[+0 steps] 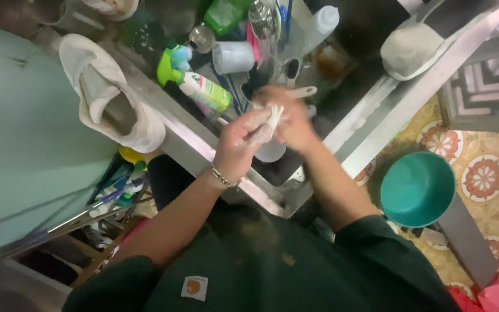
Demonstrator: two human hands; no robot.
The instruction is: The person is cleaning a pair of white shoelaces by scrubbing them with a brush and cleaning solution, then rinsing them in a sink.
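My left hand (239, 143), with a bracelet at the wrist, and my right hand (291, 120) are pressed together over a metal sink (353, 124). Between them is a small white crumpled thing (274, 115), maybe a cloth or lace, gripped by both hands. The hands are blurred and look wet or soapy. A pale round object (271, 151) sits in the sink just under the hands.
A white shoe (108, 95) lies on the sink's left rim, another (414, 46) on the right rim. A green spray bottle (194, 81), bottles and brushes crowd the sink's back. A teal basin (417, 189) stands on the patterned floor at right.
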